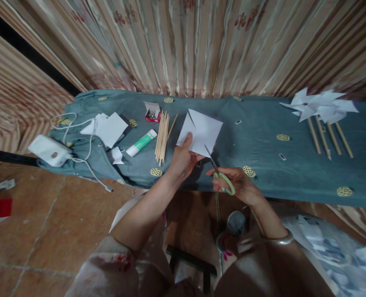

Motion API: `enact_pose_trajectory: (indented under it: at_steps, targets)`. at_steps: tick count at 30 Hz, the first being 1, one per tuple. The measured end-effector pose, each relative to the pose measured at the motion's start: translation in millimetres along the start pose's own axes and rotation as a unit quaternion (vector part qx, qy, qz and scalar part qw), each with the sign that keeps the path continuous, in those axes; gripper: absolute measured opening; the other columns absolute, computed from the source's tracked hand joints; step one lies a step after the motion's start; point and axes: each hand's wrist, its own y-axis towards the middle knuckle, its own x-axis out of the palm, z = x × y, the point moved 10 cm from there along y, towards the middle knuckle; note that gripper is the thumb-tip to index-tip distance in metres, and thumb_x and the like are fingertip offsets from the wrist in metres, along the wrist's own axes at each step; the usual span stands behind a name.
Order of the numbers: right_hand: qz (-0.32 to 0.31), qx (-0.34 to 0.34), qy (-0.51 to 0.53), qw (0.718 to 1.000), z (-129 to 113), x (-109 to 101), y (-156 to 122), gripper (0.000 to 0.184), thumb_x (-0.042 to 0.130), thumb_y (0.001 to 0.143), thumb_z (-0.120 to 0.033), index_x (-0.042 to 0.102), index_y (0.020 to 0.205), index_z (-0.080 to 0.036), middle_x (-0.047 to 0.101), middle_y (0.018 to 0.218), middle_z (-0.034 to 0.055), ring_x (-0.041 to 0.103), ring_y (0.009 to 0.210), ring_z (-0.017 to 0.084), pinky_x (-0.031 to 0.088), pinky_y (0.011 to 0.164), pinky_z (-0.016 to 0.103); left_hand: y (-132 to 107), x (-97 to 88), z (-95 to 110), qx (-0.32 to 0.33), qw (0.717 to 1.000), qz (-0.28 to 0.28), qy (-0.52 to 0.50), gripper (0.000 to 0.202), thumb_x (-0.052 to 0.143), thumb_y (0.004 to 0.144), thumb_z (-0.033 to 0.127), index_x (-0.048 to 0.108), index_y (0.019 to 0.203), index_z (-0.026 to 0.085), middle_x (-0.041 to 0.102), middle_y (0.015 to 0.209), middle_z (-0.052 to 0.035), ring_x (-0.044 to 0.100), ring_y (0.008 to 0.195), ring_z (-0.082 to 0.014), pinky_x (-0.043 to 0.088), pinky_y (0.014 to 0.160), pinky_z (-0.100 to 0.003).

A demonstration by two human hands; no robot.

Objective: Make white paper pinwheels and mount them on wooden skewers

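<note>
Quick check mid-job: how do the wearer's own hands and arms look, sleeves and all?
The left hand and right hand are gloveless. On the left, a pale sleeve carries a red print; on the right, a rounded, silvery bangle.

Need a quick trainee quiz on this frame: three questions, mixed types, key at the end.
1. Multiple choice: what does the right hand hold?
A) green-and-white tube
B) scissors
C) small red box

2. True or false: the pinwheels lie to the right of the loose sticks.

3. Fill in: the left hand holds a square of white ____.

Key: 1. B; 2. True; 3. paper
</note>
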Motion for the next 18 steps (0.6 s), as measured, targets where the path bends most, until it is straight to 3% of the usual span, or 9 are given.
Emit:
enact_pose_trajectory:
  at_steps: [7, 14, 18]
  targets:
    - [0.002, -0.016, -0.009, 1.000, -8.6, 2.1, -2.1, 0.049, 0.083, 0.054, -0.052, 0.071, 0.083, -0.015, 0.063, 0.056, -0.0004, 0.054, 0.047, 0.009, 0.046, 0.048, 0.023, -2.0, 0.6, -5.5, -0.002, 1.000, 0.002, -0.004, 0.029, 0.049, 0.094, 0.029, 0.061, 0.114, 0.012, 0.073, 0.101, -0.0136, 0.069, 0.099, -0.0240, 0.056, 0.082, -0.037]
    - [0.004, -0.015, 0.001, 1.000, -8.6, 1.4, -1.4, 0.045, 0.083, 0.054, -0.050, 0.071, 0.081, -0.016, 0.062, 0.056, -0.0008, 0.055, 0.049, 0.010, 0.047, 0.048, 0.023, -3.2, -1.4, -11.3, -0.016, 1.000, 0.019, 0.006, 0.025, 0.055, 0.091, 0.032, 0.065, 0.107, 0.015, 0.074, 0.094, -0.0114, 0.070, 0.095, -0.0227, 0.057, 0.076, -0.031]
    - [0.012, -0.001, 0.017, 1.000, -5.0, 1.0, -0.4, 0.044, 0.085, 0.051, -0.047, 0.071, 0.079, -0.016, 0.060, 0.053, -0.0021, 0.053, 0.046, 0.008, 0.044, 0.045, 0.021, -3.0, 0.3, -8.7, -0.005, 1.000, 0.006, 0.000, 0.025, 0.051, 0.093, 0.029, 0.065, 0.107, 0.014, 0.074, 0.094, -0.0109, 0.070, 0.095, -0.0234, 0.057, 0.077, -0.034]
